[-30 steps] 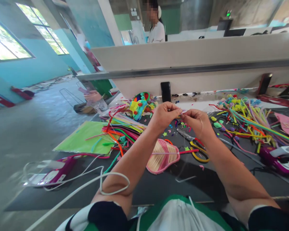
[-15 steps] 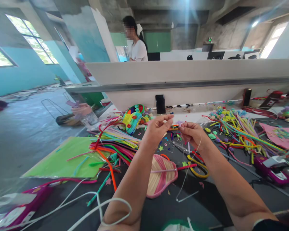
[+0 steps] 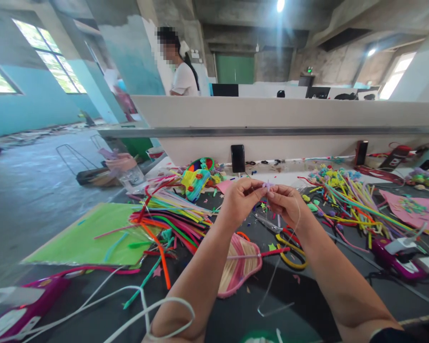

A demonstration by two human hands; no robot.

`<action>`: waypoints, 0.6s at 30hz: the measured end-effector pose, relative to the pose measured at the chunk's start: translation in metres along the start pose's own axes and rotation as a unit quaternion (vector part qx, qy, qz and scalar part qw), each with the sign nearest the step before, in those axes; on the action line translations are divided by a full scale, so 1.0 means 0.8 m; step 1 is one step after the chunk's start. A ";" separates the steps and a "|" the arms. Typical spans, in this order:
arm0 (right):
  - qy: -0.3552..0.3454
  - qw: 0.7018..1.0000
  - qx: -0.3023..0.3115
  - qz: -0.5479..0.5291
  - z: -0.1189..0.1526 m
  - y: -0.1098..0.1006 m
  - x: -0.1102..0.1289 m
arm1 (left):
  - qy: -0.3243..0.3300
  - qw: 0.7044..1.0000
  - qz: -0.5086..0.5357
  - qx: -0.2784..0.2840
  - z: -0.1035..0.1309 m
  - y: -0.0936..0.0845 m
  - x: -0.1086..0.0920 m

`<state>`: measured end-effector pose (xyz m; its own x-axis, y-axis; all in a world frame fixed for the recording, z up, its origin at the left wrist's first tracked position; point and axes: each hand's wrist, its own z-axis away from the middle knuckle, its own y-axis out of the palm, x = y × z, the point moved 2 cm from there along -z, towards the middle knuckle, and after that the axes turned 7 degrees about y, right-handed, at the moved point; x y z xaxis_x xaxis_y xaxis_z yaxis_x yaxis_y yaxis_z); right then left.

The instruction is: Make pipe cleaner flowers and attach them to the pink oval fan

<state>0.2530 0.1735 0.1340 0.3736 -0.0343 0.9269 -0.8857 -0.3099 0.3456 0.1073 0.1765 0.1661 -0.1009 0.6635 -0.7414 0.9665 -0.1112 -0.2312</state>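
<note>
Above the dark table my left hand (image 3: 245, 197) and my right hand (image 3: 284, 202) meet, fingertips pinched together. Between them is a small light-purple piece (image 3: 267, 186), mostly covered by the fingers; its exact kind I cannot make out. A thin pale strand (image 3: 271, 278) loops over my right hand and hangs down to the table. Beneath my forearms lies a pink-and-cream leaf-shaped craft piece (image 3: 241, 267) with a pink stem. Scissors with yellow handles (image 3: 291, 252) lie below my right hand, blades pointing away.
Bundled pipe cleaners (image 3: 178, 209) and a green sheet (image 3: 89, 233) lie left; more pipe cleaners (image 3: 346, 200) lie right. A phone (image 3: 238, 158) leans on the partition (image 3: 289, 114). Purple glue guns (image 3: 396, 259) and white cables (image 3: 143, 290) flank my arms. Beyond the partition is a person (image 3: 184, 76).
My left hand has moved right and closed onto the light-purple piece beside my right hand. The view has shifted slightly, and the person beyond the partition appears farther left.
</note>
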 end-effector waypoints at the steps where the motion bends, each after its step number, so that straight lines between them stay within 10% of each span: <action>1: -0.002 1.000 -0.003 0.002 0.002 0.003 0.002 | -0.010 1.000 0.015 0.001 0.000 0.000 -0.002; 14: -0.005 0.999 -0.031 0.009 0.019 0.012 0.018 | -0.078 0.991 0.097 0.047 -0.002 -0.001 -0.019; 18: -0.050 0.993 -0.065 -0.084 0.018 -0.009 0.037 | 0.088 0.983 -0.117 -0.112 -0.010 -0.005 -0.042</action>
<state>0.2745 0.1612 0.1564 0.5389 -0.0886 0.8377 -0.8342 -0.1945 0.5160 0.1088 0.1602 0.1971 -0.3037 0.7718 -0.5586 0.9512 0.2122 -0.2240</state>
